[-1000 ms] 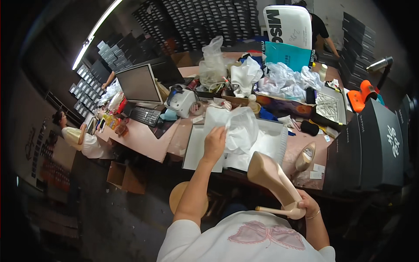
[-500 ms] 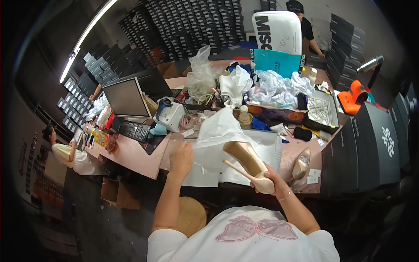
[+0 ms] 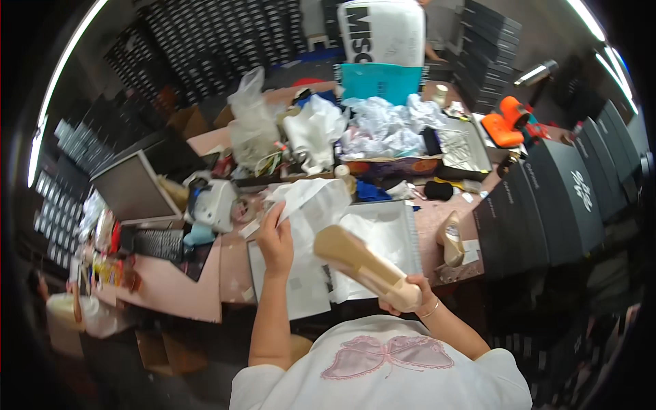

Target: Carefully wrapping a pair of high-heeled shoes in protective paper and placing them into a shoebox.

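My right hand grips a beige high-heeled shoe by its toe end, and the heel end points up and left. The shoe is a little blurred. At the left, my left hand has its fingers closed on a sheet of white tissue paper, which hangs over the table. Below the shoe, an open white box holds more white paper. A second beige high-heeled shoe stands on the table to the right, beside small white cards.
Dark shoe boxes stand at the right. Crumpled white paper, a plastic bag and a tray fill the table's back. A label printer, monitor and keyboard sit left. An orange device stands back right.
The head view has shifted, so the table sits further left. The shoe has tilted over in my right hand, its heel end swinging left. My left hand has the tissue paper lifted higher.
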### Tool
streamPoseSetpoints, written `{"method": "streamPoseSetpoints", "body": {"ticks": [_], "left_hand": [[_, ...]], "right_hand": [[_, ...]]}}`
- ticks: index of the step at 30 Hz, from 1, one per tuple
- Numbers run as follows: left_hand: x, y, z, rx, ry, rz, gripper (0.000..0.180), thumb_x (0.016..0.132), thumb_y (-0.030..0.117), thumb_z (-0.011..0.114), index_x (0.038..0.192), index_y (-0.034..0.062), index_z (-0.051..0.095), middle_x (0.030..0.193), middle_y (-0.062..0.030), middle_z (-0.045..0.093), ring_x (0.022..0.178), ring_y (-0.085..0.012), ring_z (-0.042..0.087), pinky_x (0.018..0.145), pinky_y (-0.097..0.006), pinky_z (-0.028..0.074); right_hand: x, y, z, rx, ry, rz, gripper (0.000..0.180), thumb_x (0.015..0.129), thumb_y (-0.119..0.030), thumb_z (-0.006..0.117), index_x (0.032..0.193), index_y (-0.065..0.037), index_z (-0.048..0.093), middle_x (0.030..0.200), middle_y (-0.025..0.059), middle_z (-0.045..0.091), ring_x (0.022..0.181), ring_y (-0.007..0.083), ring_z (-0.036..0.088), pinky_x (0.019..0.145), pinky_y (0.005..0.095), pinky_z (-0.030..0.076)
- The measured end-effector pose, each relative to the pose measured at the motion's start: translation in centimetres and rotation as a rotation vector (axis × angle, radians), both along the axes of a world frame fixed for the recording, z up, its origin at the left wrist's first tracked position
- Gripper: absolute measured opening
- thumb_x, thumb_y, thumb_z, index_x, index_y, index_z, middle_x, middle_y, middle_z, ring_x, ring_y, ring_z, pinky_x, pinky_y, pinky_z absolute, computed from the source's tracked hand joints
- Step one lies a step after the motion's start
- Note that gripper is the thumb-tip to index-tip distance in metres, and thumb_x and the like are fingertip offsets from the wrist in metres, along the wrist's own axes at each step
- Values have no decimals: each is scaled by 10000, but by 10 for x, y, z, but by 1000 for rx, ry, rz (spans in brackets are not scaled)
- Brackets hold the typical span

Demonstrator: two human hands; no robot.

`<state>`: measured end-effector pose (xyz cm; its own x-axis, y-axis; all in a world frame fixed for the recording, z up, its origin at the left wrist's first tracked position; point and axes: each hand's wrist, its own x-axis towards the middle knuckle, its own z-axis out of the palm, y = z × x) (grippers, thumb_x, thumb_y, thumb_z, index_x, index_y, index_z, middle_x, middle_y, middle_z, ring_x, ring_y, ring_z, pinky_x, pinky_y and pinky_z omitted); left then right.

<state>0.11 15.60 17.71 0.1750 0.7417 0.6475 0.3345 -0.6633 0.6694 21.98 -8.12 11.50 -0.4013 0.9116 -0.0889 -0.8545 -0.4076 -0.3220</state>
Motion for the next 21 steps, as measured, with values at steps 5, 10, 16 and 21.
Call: {"method": "streamPoseSetpoints", "body": {"ticks": [5,10,16,21], "left_hand": [[5,-26,47,-100,182,-277,235,783,-22,638,1010,18,683,773,-84,566,685,-213,551,628,-303,438],[-8,-15,68,-136,24,-450,215,819,-36,607,1019,1,678,784,-28,566,693,-115,518,631,-241,406],[20,-11,74,-222,47,-197,175,846,24,641,1013,-8,681,807,-43,602,713,-104,529,631,-229,419],[69,-29,66,-317,29,-269,178,861,76,657,1016,-8,685,814,-52,629,710,-105,547,632,-235,435]], "right_hand": [[10,17,43,148,-403,77,913,686,-352,718,1423,-3,306,1220,128,524,1104,186,535,875,301,485],[21,38,57,264,-605,34,962,665,-403,732,1424,13,312,1270,109,498,1149,152,474,983,270,376],[44,27,-4,-67,-58,-168,641,830,-431,531,1339,-53,436,1116,155,564,874,309,585,582,350,537],[62,4,-10,24,170,-139,617,847,-439,483,1343,-73,455,1151,150,551,853,311,542,572,324,512]]}}
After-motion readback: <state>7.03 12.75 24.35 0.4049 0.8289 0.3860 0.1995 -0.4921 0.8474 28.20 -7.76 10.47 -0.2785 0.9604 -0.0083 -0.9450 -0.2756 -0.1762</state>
